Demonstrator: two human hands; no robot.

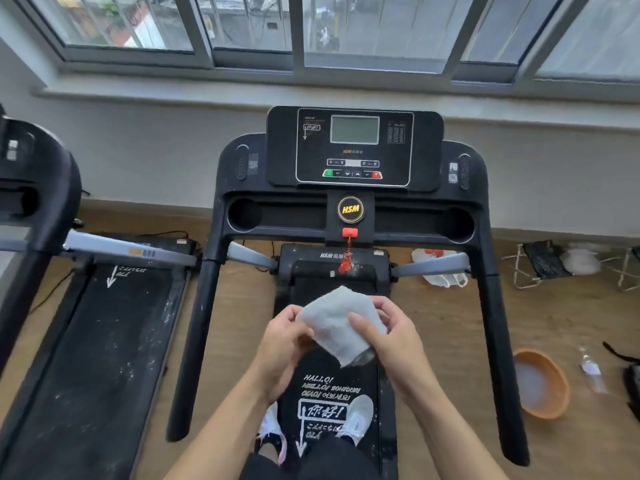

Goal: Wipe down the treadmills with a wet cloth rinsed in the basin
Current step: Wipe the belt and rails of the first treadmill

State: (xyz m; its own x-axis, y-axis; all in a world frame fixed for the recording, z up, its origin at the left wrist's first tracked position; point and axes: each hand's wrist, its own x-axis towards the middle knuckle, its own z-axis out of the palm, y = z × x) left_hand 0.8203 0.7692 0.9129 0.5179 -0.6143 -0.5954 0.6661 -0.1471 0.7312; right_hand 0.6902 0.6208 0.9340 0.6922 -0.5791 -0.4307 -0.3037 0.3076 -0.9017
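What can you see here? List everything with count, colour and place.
centre treadmill: one, black, under the person
left treadmill: one, black, beside it, belt speckled white
safety cord: one, red, hanging below the centre console
cloth: one, white, held over the centre belt
basin: one, orange, floor right of centre treadmill
bottle: one, clear, floor right of the basin
plastic bag: one, white and red, floor behind right handrail
folding stool: one, black seat, floor far right
windows: a row, grey frames, along the top
shoes: two, white, on the centre belt
left hand: one, grips the cloth's left edge
right hand: one, pinches the cloth's right side
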